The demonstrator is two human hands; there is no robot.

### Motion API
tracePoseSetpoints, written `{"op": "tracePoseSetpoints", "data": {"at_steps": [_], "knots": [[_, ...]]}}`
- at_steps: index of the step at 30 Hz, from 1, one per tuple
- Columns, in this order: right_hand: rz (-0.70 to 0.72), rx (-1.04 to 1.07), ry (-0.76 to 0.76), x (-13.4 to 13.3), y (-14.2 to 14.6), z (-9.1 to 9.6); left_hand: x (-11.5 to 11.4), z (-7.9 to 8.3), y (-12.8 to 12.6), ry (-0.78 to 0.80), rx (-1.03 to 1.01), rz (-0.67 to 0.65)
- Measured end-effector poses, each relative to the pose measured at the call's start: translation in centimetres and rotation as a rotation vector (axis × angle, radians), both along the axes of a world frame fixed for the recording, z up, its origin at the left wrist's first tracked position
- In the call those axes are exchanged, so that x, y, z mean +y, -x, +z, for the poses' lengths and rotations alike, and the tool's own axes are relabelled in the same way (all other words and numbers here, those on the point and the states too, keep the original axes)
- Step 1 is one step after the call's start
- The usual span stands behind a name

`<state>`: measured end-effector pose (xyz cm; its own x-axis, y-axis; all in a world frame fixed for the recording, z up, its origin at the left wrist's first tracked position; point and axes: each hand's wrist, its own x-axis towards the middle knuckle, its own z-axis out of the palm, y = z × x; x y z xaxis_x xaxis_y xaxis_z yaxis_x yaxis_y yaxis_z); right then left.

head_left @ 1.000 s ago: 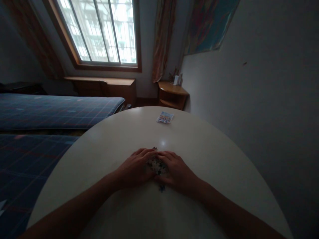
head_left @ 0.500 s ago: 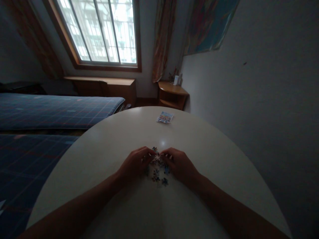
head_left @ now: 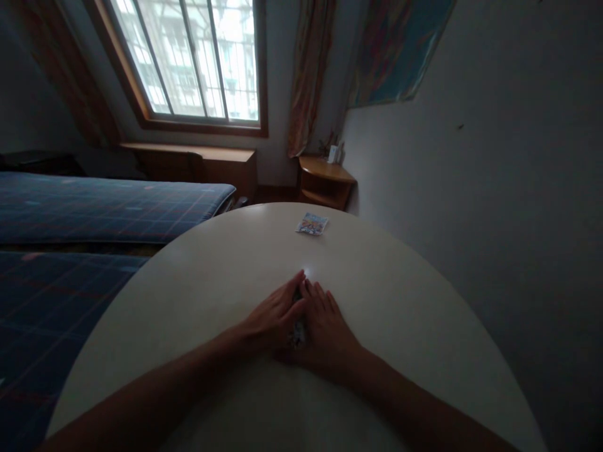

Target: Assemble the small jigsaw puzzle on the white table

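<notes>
Small jigsaw puzzle pieces (head_left: 296, 334) lie in a heap on the white round table (head_left: 211, 263), mostly covered by my hands. My left hand (head_left: 276, 317) leans along the heap's left side with its fingers stretched forward. On the right, my right hand (head_left: 325, 323) lies palm down with its fingers straight and slightly apart, covering part of the pieces. The fingers of the two hands meet above the heap. How many pieces sit beneath the palms is hidden.
A small printed picture packet (head_left: 311, 224) rests near the table's far edge. A bed with a blue plaid mattress (head_left: 113, 210) stands to the left. Beyond the table is a wooden corner shelf (head_left: 326, 169), and a wall (head_left: 494, 220) runs along the right.
Both hands were pinching at the pieces, which lay spread out. Now they have flattened and come together around the pieces, hiding most of them. The packet has stayed in place.
</notes>
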<state>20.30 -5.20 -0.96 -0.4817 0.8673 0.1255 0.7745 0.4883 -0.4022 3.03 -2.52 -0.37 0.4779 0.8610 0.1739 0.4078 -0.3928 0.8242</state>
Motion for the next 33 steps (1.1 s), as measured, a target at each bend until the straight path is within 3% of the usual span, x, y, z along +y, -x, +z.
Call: {"op": "tracePoseSetpoints", "data": {"at_steps": [5, 10, 15, 21, 26, 33], "knots": [[0.021, 0.065, -0.063, 1.1, 1.6, 0.6, 0.8, -0.9, -0.9, 0.120, -0.496, 0.168], [0.113, 0.135, -0.103, 1.0, 1.4, 1.6, 1.4, -0.8, -0.2, 0.149, -0.673, 0.340], [0.189, 0.166, -0.137, 1.9, 3.0, 1.8, 1.1, 0.5, -0.3, 0.161, -0.715, 0.385], [0.209, 0.145, -0.195, 3.0, 4.4, 1.6, 1.9, 0.5, 0.7, 0.181, -0.732, 0.460], [0.014, 0.023, -0.248, 3.4, 3.8, 2.3, 1.9, 0.1, 1.0, 0.188, -0.661, 0.397], [-0.202, 0.127, -0.227, 4.1, 2.4, 2.5, 1.2, -0.7, 0.3, 0.076, -0.486, 0.259]]}}
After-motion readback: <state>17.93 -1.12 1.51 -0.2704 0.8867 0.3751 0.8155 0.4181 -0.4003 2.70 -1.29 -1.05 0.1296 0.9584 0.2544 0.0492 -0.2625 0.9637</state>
